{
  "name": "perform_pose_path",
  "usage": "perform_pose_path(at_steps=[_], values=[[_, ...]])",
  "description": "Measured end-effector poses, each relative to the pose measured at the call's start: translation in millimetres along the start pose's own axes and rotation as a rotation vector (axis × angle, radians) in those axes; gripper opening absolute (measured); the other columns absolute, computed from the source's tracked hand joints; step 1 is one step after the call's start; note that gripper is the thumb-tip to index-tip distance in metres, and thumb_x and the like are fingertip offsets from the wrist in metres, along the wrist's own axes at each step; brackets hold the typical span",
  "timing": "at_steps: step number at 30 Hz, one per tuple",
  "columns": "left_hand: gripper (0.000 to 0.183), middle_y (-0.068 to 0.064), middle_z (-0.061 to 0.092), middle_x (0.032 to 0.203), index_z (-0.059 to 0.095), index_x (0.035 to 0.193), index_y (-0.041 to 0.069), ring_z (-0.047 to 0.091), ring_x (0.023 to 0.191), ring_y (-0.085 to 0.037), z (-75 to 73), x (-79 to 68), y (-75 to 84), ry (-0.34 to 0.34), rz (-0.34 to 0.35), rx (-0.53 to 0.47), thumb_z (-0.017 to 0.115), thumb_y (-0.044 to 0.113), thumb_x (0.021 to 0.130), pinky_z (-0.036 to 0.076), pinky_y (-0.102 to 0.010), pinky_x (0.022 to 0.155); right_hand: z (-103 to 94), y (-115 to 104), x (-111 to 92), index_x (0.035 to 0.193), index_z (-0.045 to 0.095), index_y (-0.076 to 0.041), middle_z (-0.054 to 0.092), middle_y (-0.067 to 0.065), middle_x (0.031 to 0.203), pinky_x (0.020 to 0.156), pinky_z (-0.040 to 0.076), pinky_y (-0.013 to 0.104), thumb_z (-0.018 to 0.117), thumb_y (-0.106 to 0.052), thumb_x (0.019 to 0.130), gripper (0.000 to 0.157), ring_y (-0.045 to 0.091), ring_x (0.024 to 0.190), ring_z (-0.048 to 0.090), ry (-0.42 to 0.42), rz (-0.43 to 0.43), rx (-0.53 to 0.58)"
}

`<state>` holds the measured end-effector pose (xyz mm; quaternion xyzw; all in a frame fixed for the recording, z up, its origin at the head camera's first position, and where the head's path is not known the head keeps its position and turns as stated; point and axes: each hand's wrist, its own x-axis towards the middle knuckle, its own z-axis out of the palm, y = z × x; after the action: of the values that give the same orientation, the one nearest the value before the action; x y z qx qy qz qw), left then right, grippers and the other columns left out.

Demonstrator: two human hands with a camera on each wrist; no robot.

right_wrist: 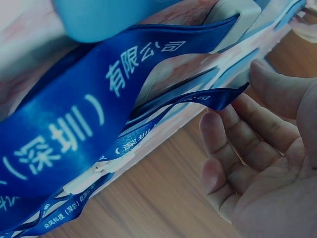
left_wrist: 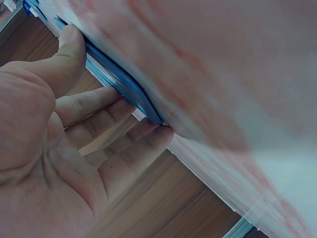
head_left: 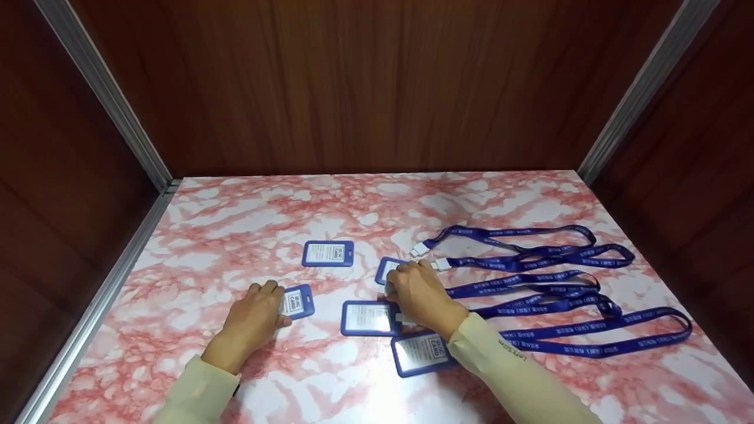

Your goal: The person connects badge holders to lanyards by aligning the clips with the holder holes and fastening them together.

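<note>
The left hand (head_left: 250,312) grips a flat, rectangular card holder (head_left: 297,301) with a blue plastic frame, thumb at its near edge, fingers at its far edge. The right hand (head_left: 419,294) pinches a pale clip (right_wrist: 241,79) at the end of a blue ribbon lanyard (right_wrist: 218,97) with white lettering.

The gripped holder lies at table level, its slotted end free and facing right. It looks light and stiff, probably slick across its face, so the rim seems the surest hold. The lanyard should be limp; its clip is likely the firmer part to take.

Around that holder: a matching one (head_left: 328,253) beyond it, slightly right; another (head_left: 389,270) to its right, partly hidden by the right hand; two more (head_left: 370,318) (head_left: 423,352) to its right and nearer. Farther right, more blue lanyards (head_left: 595,255) stretch out. Beneath is a red-and-white marbled tabletop (head_left: 177,294); well beyond stands a brown wood-grain panel (head_left: 377,88).
</note>
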<state>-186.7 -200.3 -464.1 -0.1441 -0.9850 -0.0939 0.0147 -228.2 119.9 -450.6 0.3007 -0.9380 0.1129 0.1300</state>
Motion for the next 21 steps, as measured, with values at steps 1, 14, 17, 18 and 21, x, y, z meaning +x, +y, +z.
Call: perform_pose_path(at_steps=[1, 14, 17, 18, 21], values=[[0.061, -0.022, 0.060, 0.131, 0.059, 0.130, -0.009, 0.055, 0.116, -0.042, 0.1, 0.3, 0.2, -0.002, 0.001, 0.000, 0.083, 0.025, 0.086, 0.055, -0.057, 0.087, 0.1, -0.3, 0.2, 0.080, 0.072, -0.011, 0.067, 0.002, 0.076, 0.071, 0.043, 0.041, 0.084, -0.014, 0.084, 0.013, 0.025, 0.077, 0.064, -0.006, 0.003, 0.000], [0.058, -0.019, 0.060, 0.127, 0.061, 0.128, -0.007, 0.057, 0.111, -0.039, 1.9, 3.9, 2.4, 0.001, 0.013, 0.004, 0.084, 0.024, 0.085, 0.056, -0.053, 0.085, 0.4, -3.1, 2.1, 0.080, 0.071, -0.011, 0.065, 0.001, 0.075, 0.072, 0.043, 0.041, 0.083, -0.014, 0.085, 0.014, 0.024, 0.076, 0.063, -0.020, -0.011, 0.003], [0.057, -0.019, 0.060, 0.128, 0.061, 0.127, -0.007, 0.057, 0.112, -0.040, 2.3, 4.8, 3.2, 0.005, 0.013, -0.007, 0.084, 0.023, 0.085, 0.056, -0.053, 0.084, 0.0, -3.7, 2.8, 0.080, 0.071, -0.011, 0.066, 0.001, 0.075, 0.072, 0.043, 0.041, 0.083, -0.013, 0.085, 0.013, 0.024, 0.077, 0.063, -0.011, -0.022, -0.001], [0.057, -0.019, 0.060, 0.127, 0.061, 0.127, -0.007, 0.057, 0.111, -0.039, 2.4, 5.1, 3.6, 0.008, 0.013, -0.009, 0.085, 0.023, 0.084, 0.056, -0.053, 0.084, -0.3, -4.1, 2.9, 0.080, 0.071, -0.011, 0.066, 0.001, 0.076, 0.072, 0.043, 0.041, 0.083, -0.014, 0.085, 0.013, 0.024, 0.077, 0.063, -0.011, -0.020, 0.001], [0.057, -0.018, 0.061, 0.125, 0.062, 0.126, -0.007, 0.057, 0.109, -0.039, 3.3, 6.1, 4.4, 0.010, 0.014, -0.006, 0.085, 0.023, 0.084, 0.057, -0.053, 0.083, -1.1, -5.6, 2.8, 0.083, 0.073, -0.010, 0.068, 0.001, 0.078, 0.073, 0.043, 0.040, 0.082, -0.016, 0.087, 0.012, 0.023, 0.078, 0.062, -0.026, -0.013, -0.003]])
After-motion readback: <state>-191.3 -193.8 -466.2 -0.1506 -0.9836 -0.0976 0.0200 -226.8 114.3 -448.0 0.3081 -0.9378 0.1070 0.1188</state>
